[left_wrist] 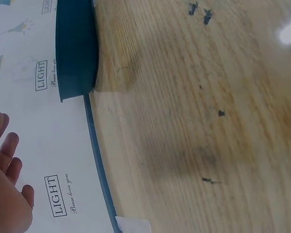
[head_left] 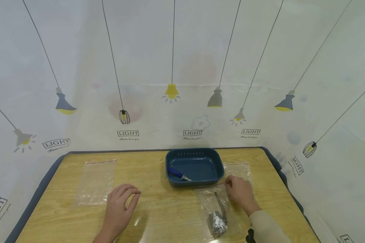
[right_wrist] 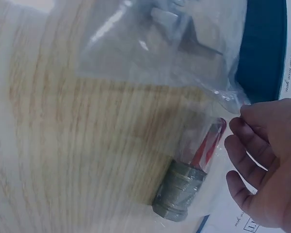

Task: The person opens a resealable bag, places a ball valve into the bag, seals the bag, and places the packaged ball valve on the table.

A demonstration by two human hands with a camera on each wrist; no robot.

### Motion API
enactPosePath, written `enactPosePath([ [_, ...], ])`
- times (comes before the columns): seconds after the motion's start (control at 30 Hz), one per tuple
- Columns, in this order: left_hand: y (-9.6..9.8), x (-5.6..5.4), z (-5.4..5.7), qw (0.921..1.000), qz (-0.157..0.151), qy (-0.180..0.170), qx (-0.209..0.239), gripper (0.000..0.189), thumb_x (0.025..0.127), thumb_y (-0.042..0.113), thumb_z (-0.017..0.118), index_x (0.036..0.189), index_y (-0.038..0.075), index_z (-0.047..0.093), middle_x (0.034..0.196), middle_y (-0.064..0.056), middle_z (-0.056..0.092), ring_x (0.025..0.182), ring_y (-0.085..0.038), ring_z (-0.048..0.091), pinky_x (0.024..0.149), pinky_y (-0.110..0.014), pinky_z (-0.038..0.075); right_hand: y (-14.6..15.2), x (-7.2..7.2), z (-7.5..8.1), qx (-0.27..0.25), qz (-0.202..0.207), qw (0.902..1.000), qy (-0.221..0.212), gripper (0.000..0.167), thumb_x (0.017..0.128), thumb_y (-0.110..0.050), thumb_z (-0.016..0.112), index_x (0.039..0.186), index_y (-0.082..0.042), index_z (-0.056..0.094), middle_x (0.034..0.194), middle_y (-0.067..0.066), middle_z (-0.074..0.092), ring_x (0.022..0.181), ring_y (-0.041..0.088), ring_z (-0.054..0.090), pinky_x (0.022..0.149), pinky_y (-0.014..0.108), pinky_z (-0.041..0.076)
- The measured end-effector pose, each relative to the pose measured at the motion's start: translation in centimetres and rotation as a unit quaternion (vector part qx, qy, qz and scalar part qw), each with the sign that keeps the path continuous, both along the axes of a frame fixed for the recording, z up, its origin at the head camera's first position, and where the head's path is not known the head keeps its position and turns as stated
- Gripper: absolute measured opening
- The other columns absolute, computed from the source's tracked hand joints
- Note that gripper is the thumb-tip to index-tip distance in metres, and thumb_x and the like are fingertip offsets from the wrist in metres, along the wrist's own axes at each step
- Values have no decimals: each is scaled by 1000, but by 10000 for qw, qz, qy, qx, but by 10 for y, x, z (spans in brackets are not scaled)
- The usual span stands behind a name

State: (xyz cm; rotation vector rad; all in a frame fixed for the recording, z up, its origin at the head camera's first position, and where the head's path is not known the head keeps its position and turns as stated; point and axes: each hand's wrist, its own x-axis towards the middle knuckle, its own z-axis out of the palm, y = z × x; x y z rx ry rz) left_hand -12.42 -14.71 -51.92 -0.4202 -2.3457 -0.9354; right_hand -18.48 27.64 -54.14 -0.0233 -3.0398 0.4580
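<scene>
My right hand (head_left: 239, 192) pinches the top edge of a clear zip bag (head_left: 205, 199) between thumb and fingertip. Inside that bag lies a metal valve (head_left: 218, 223) with a long grey lever. Close by the same hand, the right wrist view shows a second valve (right_wrist: 180, 189) with a red handle in clear plastic; the hand hides it in the head view. My left hand (head_left: 119, 207) is over the table at the left, fingers loosely bent, with nothing in its grasp. It is nearest to a flat clear zip bag (head_left: 95, 182).
A dark blue plastic basket (head_left: 170, 158) stands at the table's back edge, holding a blue-handled metal piece (head_left: 177, 173). Another clear bag (head_left: 241, 168) lies partly behind the right hand. A lamp-printed white sheet (head_left: 152, 60) encloses the wooden table (head_left: 158, 216) at the back and sides.
</scene>
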Motion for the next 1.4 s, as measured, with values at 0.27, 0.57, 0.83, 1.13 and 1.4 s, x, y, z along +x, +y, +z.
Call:
enactPosePath([
  [0.27, -8, -4, -10, 9991, 184, -200, -324, 18, 78, 7, 78, 86, 21, 70, 95, 5, 68, 102, -23, 60, 90, -55, 41, 2, 0, 17, 164, -32, 9998, -89, 17, 89, -23, 64, 101, -11, 68, 86, 1, 71, 78, 20, 66, 74, 49, 48],
  [0.57, -31, -12, -8, 9746, 657, -1710, -1285, 23, 88, 20, 70, 110, 12, 67, 115, -10, 68, 112, -36, 59, 91, -64, 41, -11, 3, 43, 90, 247, 9984, 496, 16, 88, -19, 66, 102, -12, 69, 87, 1, 71, 68, 13, 61, 62, 37, 50],
  [0.83, -61, -38, -20, 9515, 829, -2271, -1904, 45, 91, 19, 60, 132, 0, 51, 129, -25, 58, 120, -47, 52, 95, -67, 39, -46, 4, 55, 103, 951, 9916, 868, 31, 84, -20, 74, 113, -13, 65, 92, 1, 70, 67, 11, 61, 60, 32, 49],
  [1.13, -76, -61, -31, 9294, 780, -2795, -2281, 58, 98, 25, 52, 146, -1, 33, 149, -32, 34, 135, -52, 34, 105, -71, 28, -94, 16, 64, 357, 1759, 9819, 603, 41, 87, -33, 72, 123, -18, 59, 109, 1, 67, 94, 23, 66, 84, 49, 49],
  [1.4, -81, -68, -36, 9142, 722, -3103, -2506, 62, 101, 32, 44, 151, 2, 25, 153, -33, 24, 138, -54, 26, 106, -75, 17, -118, 17, 60, 776, 2339, 9678, 519, 54, 89, -43, 67, 137, -25, 50, 131, 2, 57, 118, 25, 57, 97, 51, 43],
])
